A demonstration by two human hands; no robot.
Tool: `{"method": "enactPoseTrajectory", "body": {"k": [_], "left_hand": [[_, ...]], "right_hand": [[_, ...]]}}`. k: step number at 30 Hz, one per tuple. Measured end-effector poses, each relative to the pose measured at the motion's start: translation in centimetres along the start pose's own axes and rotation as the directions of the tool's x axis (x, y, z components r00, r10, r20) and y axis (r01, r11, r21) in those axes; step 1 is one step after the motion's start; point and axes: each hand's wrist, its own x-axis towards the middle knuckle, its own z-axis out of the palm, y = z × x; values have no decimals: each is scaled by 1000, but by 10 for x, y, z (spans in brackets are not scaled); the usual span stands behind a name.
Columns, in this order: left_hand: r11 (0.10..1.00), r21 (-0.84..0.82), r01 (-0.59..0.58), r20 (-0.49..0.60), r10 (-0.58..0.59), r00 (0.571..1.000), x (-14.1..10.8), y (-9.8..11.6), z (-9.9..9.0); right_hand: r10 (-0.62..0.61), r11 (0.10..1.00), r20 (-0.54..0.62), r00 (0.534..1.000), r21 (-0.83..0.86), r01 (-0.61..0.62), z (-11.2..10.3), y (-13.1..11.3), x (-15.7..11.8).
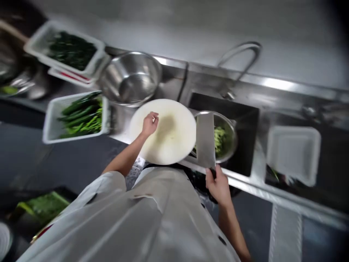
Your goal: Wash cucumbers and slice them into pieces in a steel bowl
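Observation:
My right hand [219, 185] is wrapped round the dark handle of a cleaver [205, 140]. Its broad blade lies across a metal bowl [231, 154] that holds chopped pale green vegetable pieces [219, 140]; whether blade and bowl touch, I cannot tell. Over the left part of a round white cutting board [174, 145] is my left hand [149, 123], fingers curled in loosely with nothing visible in them. A shadow and a faint yellowish stain mark the board's surface.
A white bin with whole green cucumbers [81, 109] stands left, below a container of dark leafy greens [72, 49]. Behind the board is a large steel pot [133, 78]. Right are a sink [248, 145], a faucet [255, 47] and a white tub [293, 153].

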Motion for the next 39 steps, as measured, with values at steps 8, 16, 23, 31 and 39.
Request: {"method": "enactPoseTrajectory", "body": {"k": [8,16,23,31,39], "left_hand": [[918,140,371,-193,-342,920,-106,-150,-139],[854,335,397,-190,-351,917,-79,-266,-246],[815,534,225,102,-326,940,52,-323,-286],[741,554,380,-6,-454,891,131,-329,-243],[795,538,280,69,-373,925,107,-333,-239]], "right_hand": [[-156,853,443,883,-390,347,84,-101,66],[-106,790,394,913,-524,318,111,-123,81],[-39,840,303,952,-506,195,125,-123,75],[20,877,189,982,-475,74,138,-130,66],[-9,906,175,984,-416,82,141,-137,69]]}}
